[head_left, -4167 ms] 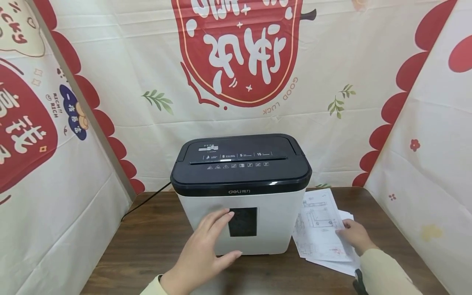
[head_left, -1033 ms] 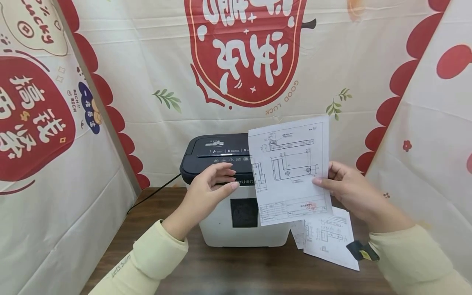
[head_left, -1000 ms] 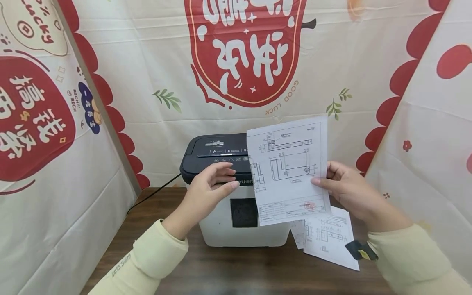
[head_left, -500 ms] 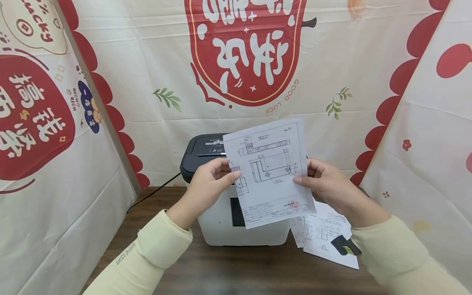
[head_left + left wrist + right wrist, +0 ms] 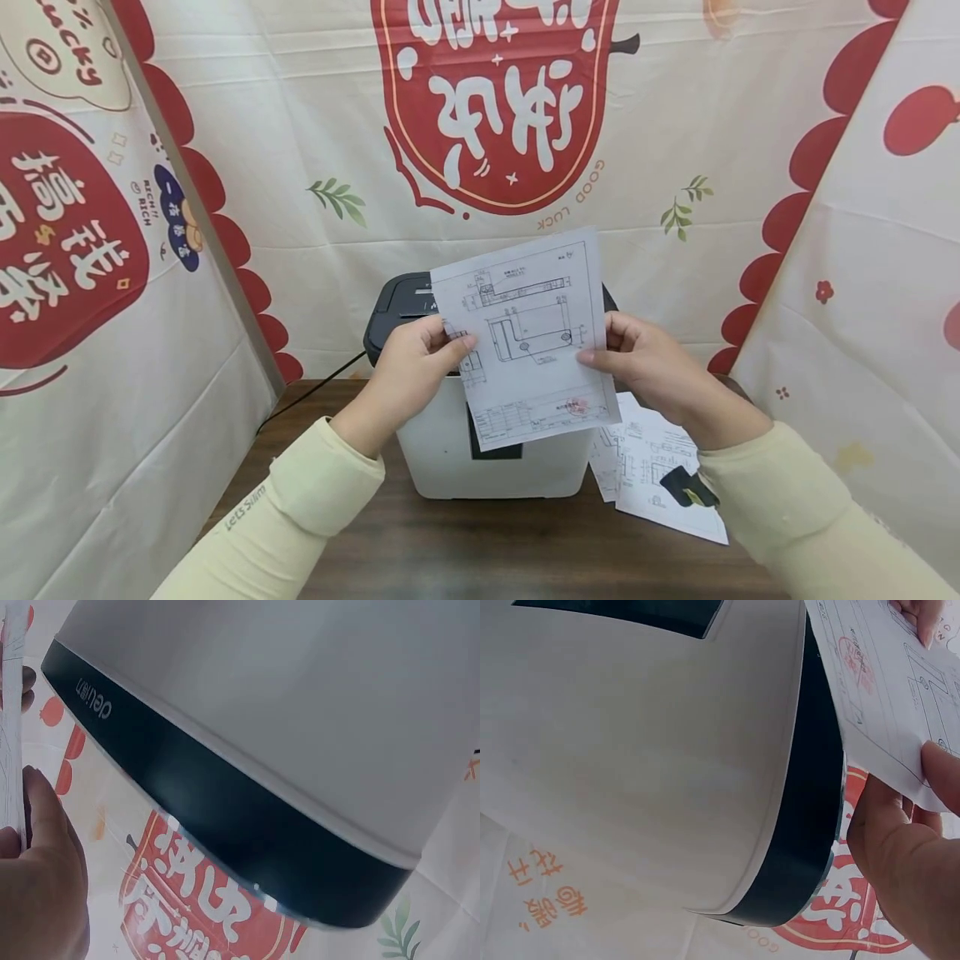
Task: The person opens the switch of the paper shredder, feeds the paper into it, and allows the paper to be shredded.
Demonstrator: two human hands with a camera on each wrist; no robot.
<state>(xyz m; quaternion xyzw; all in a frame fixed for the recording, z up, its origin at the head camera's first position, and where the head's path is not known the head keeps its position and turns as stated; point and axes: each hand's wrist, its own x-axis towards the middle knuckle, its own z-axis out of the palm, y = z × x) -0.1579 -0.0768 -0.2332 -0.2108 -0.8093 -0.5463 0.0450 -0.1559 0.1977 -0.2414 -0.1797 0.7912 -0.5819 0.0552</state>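
A thick-cuffed, pale yellow fabric left sleeve (image 5: 273, 542), with dark lettering (image 5: 246, 508) along the forearm, ends behind the left hand (image 5: 408, 367); a matching right sleeve (image 5: 780, 500) shows a black, yellow-marked piece (image 5: 678, 483) behind the right hand (image 5: 656, 362).

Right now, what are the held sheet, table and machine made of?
Held sheet: paper, matte; it's thin and printed. Table: wood or wood-look laminate, faintly shiny; brown grain shows. Machine: probably plastic; smooth white body, glossy black rim catching light.

Brown wood-grain table (image 5: 435, 550); cream fabric walls (image 5: 285, 108) on three sides; red scalloped borders (image 5: 817, 154); leaf prints (image 5: 337, 200).
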